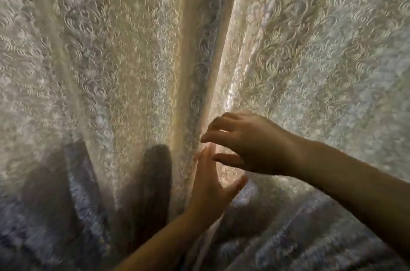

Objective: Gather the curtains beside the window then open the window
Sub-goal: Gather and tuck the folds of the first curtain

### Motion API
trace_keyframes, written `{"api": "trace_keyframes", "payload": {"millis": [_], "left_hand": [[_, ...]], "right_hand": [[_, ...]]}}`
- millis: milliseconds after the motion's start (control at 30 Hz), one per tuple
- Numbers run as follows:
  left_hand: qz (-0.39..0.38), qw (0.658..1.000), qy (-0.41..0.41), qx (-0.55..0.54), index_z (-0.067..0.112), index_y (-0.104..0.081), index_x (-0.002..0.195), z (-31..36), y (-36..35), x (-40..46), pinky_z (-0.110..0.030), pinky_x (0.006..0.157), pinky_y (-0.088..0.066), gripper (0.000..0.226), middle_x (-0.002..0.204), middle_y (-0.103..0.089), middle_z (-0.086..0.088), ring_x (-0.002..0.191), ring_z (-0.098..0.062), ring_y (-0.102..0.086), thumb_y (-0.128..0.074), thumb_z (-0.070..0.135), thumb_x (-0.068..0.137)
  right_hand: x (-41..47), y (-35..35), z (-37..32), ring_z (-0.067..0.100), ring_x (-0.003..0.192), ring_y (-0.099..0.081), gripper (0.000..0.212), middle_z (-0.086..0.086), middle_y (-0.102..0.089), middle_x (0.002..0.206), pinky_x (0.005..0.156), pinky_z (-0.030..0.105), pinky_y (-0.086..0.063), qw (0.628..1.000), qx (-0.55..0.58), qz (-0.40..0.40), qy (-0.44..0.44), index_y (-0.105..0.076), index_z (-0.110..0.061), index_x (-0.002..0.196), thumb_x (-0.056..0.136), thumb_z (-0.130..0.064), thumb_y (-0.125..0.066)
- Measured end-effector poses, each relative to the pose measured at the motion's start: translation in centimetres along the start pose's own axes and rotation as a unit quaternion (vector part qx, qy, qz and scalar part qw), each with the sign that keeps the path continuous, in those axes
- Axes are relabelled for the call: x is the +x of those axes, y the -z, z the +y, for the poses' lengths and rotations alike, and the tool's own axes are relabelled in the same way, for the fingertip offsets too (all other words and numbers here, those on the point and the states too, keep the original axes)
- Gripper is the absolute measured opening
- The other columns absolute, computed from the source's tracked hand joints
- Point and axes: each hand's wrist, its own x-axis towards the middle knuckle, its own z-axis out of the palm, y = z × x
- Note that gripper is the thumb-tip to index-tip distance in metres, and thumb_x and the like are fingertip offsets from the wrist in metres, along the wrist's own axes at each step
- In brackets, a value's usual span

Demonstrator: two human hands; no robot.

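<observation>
Two lace curtains [111, 60] hanging lengthwise, seam running top to bottom, left hand [210, 184] spread, right hand [248, 146] loosely curled above it, gripping nothing

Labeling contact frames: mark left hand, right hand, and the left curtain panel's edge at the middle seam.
left hand [209, 184], head view, on the palm, fingers spread.
right hand [250, 146], head view, on the back of the hand.
left curtain panel [190, 84], head view, on its folded inner edge.
</observation>
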Motion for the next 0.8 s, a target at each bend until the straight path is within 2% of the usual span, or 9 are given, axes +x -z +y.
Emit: {"api": "trace_keyframes", "payload": {"millis": [67,167,267,333,433,500,567,667,800], "left_hand": [[0.03,0.999,-0.022,0.023,0.009,-0.028,0.137,0.7,-1.3,1.3,-0.046,0.105,-0.037,0.084,0.143,-0.034,-0.015,0.133,-0.023,-0.033,-0.048,0.065,0.077],[0.034,0.999,-0.026,-0.006,0.014,-0.032,0.136,1.7,-2.7,3.6,-0.021,0.102,-0.04,0.047,0.142,-0.039,-0.013,0.127,-0.016,-0.04,-0.045,0.029,0.094],[0.01,0.999,-0.026,-0.038,0.016,-0.042,0.132,1.4,-4.0,4.7,-0.038,0.103,-0.042,0.04,0.141,-0.042,-0.008,0.124,-0.021,-0.045,-0.031,0.024,0.094],[-0.008,0.998,-0.028,-0.048,0.014,-0.044,0.132,1.5,-5.6,5.5,-0.036,0.109,-0.034,0.047,0.142,-0.041,-0.008,0.128,-0.021,-0.041,-0.031,0.023,0.088],[-0.02,0.999,-0.025,-0.038,0.011,-0.044,0.132,2.2,-8.2,6.2,-0.019,0.106,-0.024,0.05,0.144,-0.04,-0.009,0.131,-0.02,-0.037,-0.032,0.02,0.084],[-0.035,0.998,-0.034,-0.038,0.012,-0.045,0.132,3.1,-10.3,6.7,-0.016,0.103,-0.025,0.051,0.142,-0.042,-0.009,0.128,-0.019,-0.04,-0.033,0.019,0.083],[-0.057,0.997,-0.044,-0.039,0.013,-0.044,0.133,4.2,-13.1,7.3,-0.016,0.1,-0.027,0.053,0.14,-0.043,-0.01,0.126,-0.021,-0.042,-0.032,0.018,0.082],[-0.078,0.994,-0.059,-0.052,0.011,-0.043,0.133,6.3,-18.2,7.8,-0.013,0.102,-0.024,0.053,0.14,-0.042,-0.012,0.126,-0.02,-0.04,-0.031,0.02,0.082],[-0.063,0.992,-0.072,-0.079,0.009,-0.04,0.135,9.8,-26.6,8.5,0.004,0.098,-0.012,0.049,0.143,-0.036,-0.014,0.131,-0.02,-0.033,-0.041,-0.003,0.087]], "right_hand": [[0.2,-0.1,1.1,0.027,0.094,-0.063,0.048,0.009,-0.067,0.106,0.084,0.044,-0.049,0.989,-0.132,-0.034,0.05,-0.058,-0.015,0.114,0.073,-0.036,-0.07],[-0.7,0.7,3.5,0.03,0.105,-0.06,0.066,0.012,-0.065,0.113,0.1,0.053,-0.037,0.954,-0.255,-0.149,0.048,-0.052,-0.016,0.121,0.066,-0.043,-0.075],[-1.8,0.3,5.6,0.029,0.122,-0.047,0.042,0.013,-0.055,0.128,0.111,0.055,-0.015,0.913,-0.324,-0.249,0.001,-0.044,-0.016,0.127,0.088,-0.03,-0.053],[-2.9,-0.1,7.2,0.028,0.119,-0.049,0.029,0.009,-0.06,0.122,0.112,0.054,-0.013,0.913,-0.327,-0.241,-0.028,-0.052,-0.016,0.118,0.093,-0.019,-0.038],[-5.3,-0.9,9.2,0.026,0.107,-0.056,0.044,0.004,-0.068,0.106,0.111,0.051,-0.023,0.927,-0.323,-0.187,-0.033,-0.062,-0.017,0.103,0.089,-0.011,-0.021],[-7.8,-1.6,11.1,0.024,0.084,-0.061,0.042,0.001,-0.071,0.084,0.098,0.047,-0.041,0.931,-0.341,-0.126,-0.025,-0.066,-0.018,0.089,0.086,-0.005,-0.026],[-10.7,-2.0,13.3,0.023,0.072,-0.06,0.029,0.0,-0.067,0.07,0.089,0.043,-0.047,0.936,-0.34,-0.084,-0.029,-0.066,-0.017,0.077,0.083,-0.003,-0.042],[-16.1,-2.4,16.6,0.024,0.075,-0.061,0.022,0.0,-0.066,0.071,0.094,0.042,-0.04,0.932,-0.356,-0.063,-0.03,-0.064,-0.019,0.077,0.084,-0.005,-0.047],[-23.7,-1.4,21.2,0.025,0.082,-0.063,0.022,0.001,-0.069,0.077,0.098,0.039,-0.029,0.931,-0.36,-0.05,-0.04,-0.065,-0.018,0.082,0.087,-0.007,-0.046]]}}
